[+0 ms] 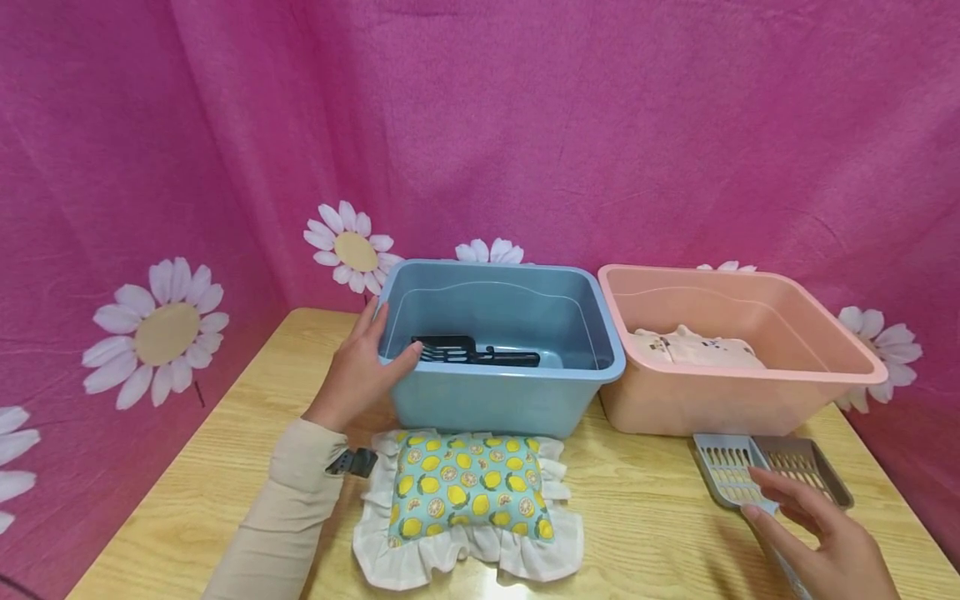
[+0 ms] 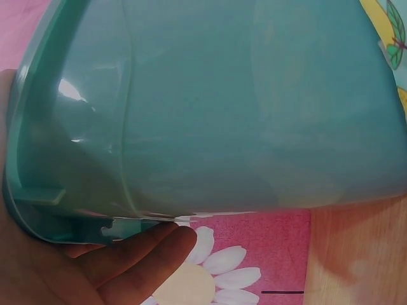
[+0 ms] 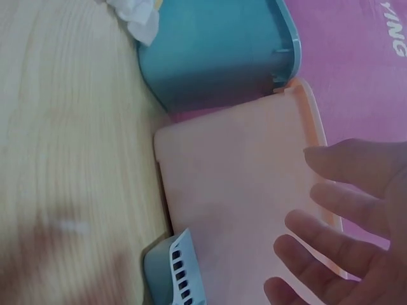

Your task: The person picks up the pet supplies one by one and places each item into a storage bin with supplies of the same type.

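My left hand (image 1: 360, 367) holds the front left corner of a blue plastic bin (image 1: 495, 404), its thumb at the front rim and its fingers along the outer left side. Inside that bin lies a black slotted utensil (image 1: 450, 350) with a long handle. At the lower right, my right hand (image 1: 832, 542) hovers with spread fingers over a light grey slotted litter scoop (image 1: 727, 471), partly covering its handle. Nothing is between those fingers in the right wrist view. A brown-grey slotted scoop (image 1: 832, 487) lies beside the light grey one.
To the right of the blue bin stands a pink bin (image 1: 697, 404) with a white printed cloth item (image 1: 705, 350) inside. A lemon-print cushion (image 1: 468, 487) with white ruffles lies in front of the blue bin. Pink flowered cloth (image 1: 525, 125) hangs behind the wooden table (image 1: 637, 517).
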